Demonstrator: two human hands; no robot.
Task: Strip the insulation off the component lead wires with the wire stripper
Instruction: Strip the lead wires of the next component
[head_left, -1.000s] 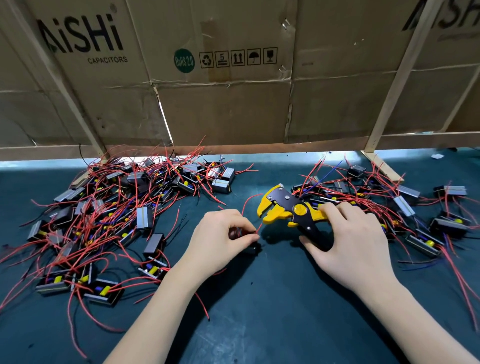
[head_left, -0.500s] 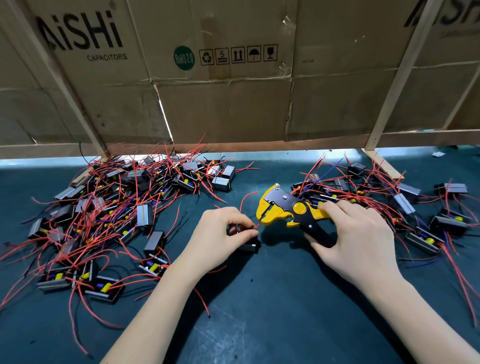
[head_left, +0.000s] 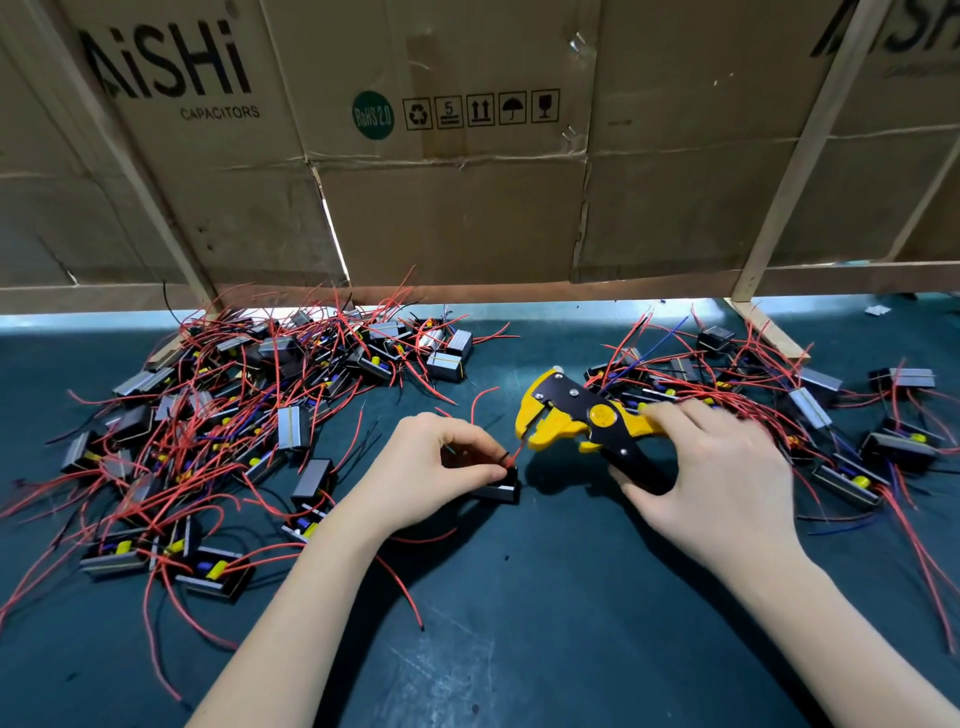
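Observation:
My right hand (head_left: 717, 467) grips the handles of a yellow and black wire stripper (head_left: 576, 415), whose jaws point left. My left hand (head_left: 431, 467) pinches a small black component (head_left: 501, 488) on the dark green mat. One red lead wire (head_left: 517, 454) rises from that component to the tip of the stripper's jaws. Another red lead curls upward behind the left hand's fingers.
A large heap of black components with red wires (head_left: 223, 426) covers the mat to the left. A smaller heap (head_left: 810, 410) lies behind and right of my right hand. Cardboard sheets on a wooden frame (head_left: 467, 208) wall off the back.
The red lead now reaches the stripper's jaw tip. Both hands have stayed almost in place, with the stripper a little lower and closer to the component.

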